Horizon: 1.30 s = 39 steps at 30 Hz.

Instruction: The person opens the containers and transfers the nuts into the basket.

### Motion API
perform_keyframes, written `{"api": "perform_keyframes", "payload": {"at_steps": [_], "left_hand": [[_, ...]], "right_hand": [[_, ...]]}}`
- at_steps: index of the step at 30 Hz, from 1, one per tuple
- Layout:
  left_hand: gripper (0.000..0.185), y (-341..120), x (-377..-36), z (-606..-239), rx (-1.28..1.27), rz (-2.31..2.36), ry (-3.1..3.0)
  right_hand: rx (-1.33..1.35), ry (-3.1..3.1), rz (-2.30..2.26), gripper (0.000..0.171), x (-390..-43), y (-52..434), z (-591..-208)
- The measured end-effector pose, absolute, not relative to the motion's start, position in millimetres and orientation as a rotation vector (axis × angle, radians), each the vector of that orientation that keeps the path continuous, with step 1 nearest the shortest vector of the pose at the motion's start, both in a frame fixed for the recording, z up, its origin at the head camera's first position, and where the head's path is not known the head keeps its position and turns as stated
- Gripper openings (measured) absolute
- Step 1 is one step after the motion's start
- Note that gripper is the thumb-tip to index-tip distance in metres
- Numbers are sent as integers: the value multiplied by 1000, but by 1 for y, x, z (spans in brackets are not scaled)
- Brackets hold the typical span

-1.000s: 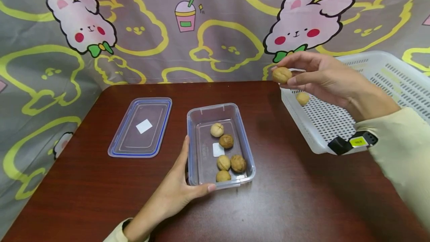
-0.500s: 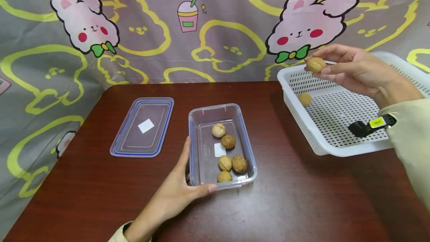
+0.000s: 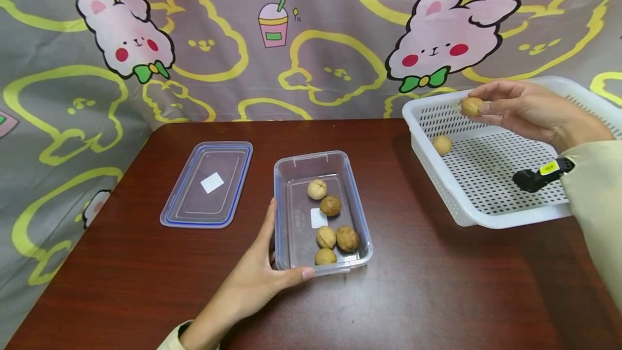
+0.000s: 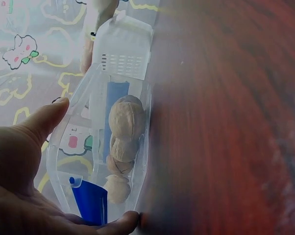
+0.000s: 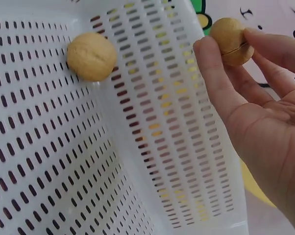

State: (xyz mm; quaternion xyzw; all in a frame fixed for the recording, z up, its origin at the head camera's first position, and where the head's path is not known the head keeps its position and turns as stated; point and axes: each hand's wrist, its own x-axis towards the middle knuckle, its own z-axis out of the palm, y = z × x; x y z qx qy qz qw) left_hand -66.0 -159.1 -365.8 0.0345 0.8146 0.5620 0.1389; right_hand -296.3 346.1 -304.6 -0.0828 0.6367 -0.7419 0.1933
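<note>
My left hand (image 3: pixel 257 271) grips the near left corner of a clear plastic food container (image 3: pixel 360 215), thumb on the near rim and fingers along the left side. Several walnuts lie in it, among them a pale one (image 3: pixel 317 189) and a darker one (image 3: pixel 347 239). Between thumb and fingertips, my right hand (image 3: pixel 539 112) pinches a walnut (image 3: pixel 471 106) above the white perforated basket (image 3: pixel 461 199). The right wrist view shows this held walnut (image 5: pixel 232 41) over the basket's rim. One other walnut (image 5: pixel 91 57) rests on the basket floor by its wall.
A clear lid (image 3: pixel 206 212) with a blue seal and a white sticker lies on the dark wooden table (image 3: pixel 112 263), left of the container. Behind the table hangs a patterned curtain (image 3: pixel 335 9). A blue clip (image 4: pixel 90 201) shows on the container's side.
My right hand has carried its walnut rightward, back over the basket, dipping slightly in the last half second. My left hand and the container have stayed in place.
</note>
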Motion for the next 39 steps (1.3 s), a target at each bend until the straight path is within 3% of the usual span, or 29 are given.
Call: {"api": "perform_keyframes", "payload": {"at_steps": [11,20,39], "left_hand": [[134,-158,-65,-364,72,1652,2326],[134,-159,-66,-364,81,1636,2341],[134,-158,-66,-365,91,1615,2359]], "right_hand": [[-89,2075,-1791,38,-307,342,-311],[-143,2235,-1415,39,-312,343,-323],[-80,2242,-1178,25,-314,334,-334]]}}
